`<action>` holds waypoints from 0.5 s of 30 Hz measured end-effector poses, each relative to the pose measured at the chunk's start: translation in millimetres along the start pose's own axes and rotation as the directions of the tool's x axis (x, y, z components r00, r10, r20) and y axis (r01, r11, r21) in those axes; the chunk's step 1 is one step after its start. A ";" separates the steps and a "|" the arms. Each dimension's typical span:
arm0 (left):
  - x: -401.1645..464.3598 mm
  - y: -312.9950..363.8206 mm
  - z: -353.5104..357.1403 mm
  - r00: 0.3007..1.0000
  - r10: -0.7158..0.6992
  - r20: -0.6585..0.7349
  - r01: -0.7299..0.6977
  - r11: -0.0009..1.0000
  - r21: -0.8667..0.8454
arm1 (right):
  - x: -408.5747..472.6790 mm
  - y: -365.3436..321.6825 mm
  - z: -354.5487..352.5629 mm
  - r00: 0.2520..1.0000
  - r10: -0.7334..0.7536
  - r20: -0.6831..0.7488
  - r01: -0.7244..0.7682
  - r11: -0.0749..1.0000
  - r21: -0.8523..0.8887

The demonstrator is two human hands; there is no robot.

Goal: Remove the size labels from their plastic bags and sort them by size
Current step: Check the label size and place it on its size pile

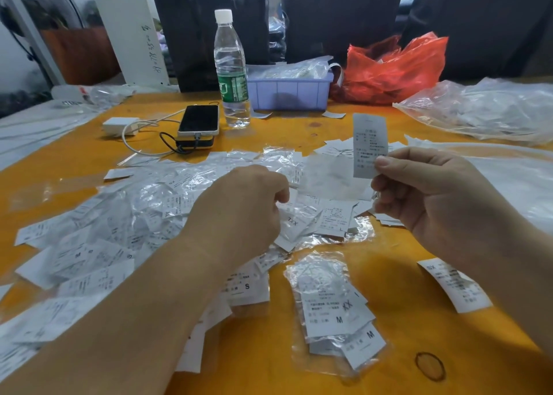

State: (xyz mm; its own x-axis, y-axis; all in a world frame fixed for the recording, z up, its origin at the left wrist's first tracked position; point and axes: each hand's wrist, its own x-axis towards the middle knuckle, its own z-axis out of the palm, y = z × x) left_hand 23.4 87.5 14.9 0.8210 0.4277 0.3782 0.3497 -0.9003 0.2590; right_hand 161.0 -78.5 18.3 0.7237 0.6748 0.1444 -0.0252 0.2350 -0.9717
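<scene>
Right hand (443,203) pinches one label (369,146) aloft; misreading its blurred size risks the wrong pile mid-tabletop (389,275).

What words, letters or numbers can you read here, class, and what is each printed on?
"S": label under the left forearm.
"M": label in the near plastic bag.
"M": lowest label in that bag.
"XX": label behind them.
"XXL", upside down: label by the left hand.
Held label, bottle wrapper, pillar scribble: unreadable.
</scene>
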 end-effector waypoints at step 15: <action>3.2 -5.5 6.1 0.990 -0.032 0.137 0.028 0.999 0.032 | -0.7 -0.5 0.7 0.999 0.023 -0.028 -0.023 1.000 -0.007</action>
State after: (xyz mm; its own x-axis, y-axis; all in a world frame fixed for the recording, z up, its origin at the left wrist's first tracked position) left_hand 26.9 93.4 9.3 0.8632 0.4416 0.2446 0.3869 -0.8900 0.2412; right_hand 160.0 -78.6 18.8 0.7422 0.6599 0.1169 -0.0371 0.2146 -0.9760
